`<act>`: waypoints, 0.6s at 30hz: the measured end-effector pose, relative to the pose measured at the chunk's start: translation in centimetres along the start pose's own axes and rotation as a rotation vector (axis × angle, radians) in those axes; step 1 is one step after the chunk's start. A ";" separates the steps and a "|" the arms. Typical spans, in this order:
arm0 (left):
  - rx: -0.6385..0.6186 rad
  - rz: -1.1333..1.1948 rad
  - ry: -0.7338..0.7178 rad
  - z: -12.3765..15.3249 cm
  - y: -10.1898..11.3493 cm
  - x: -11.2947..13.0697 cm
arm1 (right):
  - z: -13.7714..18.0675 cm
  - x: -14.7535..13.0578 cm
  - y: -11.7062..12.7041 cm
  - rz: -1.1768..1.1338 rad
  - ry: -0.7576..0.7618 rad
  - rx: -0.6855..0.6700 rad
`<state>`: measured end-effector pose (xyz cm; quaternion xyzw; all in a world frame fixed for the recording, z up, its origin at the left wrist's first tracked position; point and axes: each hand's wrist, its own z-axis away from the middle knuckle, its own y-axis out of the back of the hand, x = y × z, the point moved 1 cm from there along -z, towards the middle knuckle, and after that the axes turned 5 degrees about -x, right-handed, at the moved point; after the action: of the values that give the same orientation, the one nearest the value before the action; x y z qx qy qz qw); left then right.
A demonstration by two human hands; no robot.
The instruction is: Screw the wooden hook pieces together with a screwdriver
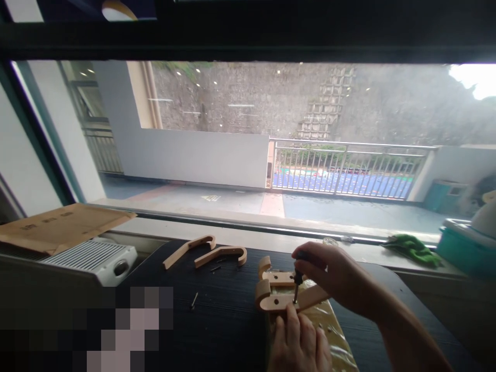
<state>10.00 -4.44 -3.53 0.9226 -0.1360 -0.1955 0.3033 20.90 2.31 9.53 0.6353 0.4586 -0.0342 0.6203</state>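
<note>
On the black table (pixel 217 320) lie two hooked wooden pieces (pixel 277 295) stacked side by side near the middle. My right hand (pixel 329 276) is closed round a small dark screwdriver (pixel 296 285), its tip standing upright on the nearer piece. My left hand (pixel 298 341) presses its fingers against the front edge of that piece, on top of a yellowish plastic bag (pixel 333 336). Two more hooked wooden pieces (pixel 222 254) (pixel 188 249) lie further back to the left. Loose screws (pixel 194 300) rest on the table between them.
A white heater-like appliance (pixel 93 258) with a cardboard sheet (pixel 58 225) on it stands at the left. A green cloth (pixel 413 248) and a teal box (pixel 465 250) sit on the windowsill at right. A wide window fills the back.
</note>
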 end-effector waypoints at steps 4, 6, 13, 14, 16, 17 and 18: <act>-0.053 0.047 0.036 -0.1 0.4 0.0 | -0.5 0.9 -0.1 0.001 -0.035 0.047; -0.106 0.083 0.045 0.0 0.3 0.0 | -0.6 1.1 -0.2 0.008 -0.046 0.064; -0.157 0.109 0.026 -0.2 0.9 -0.1 | -0.1 1.1 0.0 0.035 -0.053 0.111; -0.161 0.106 0.018 -0.2 1.0 -0.2 | 0.0 1.1 0.0 0.026 -0.049 0.103; -0.157 0.098 -0.012 -0.1 1.1 -0.3 | 0.1 1.0 0.1 0.018 -0.033 0.080; -0.151 0.091 -0.032 -0.1 1.1 -0.4 | 0.1 1.0 0.1 0.020 -0.027 0.075; -0.146 0.083 -0.051 -0.1 1.1 -0.5 | 0.1 0.9 0.2 0.026 -0.025 0.071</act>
<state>9.43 -5.10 -2.66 0.8865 -0.1670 -0.2156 0.3739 21.58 2.74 9.10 0.6625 0.4410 -0.0503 0.6034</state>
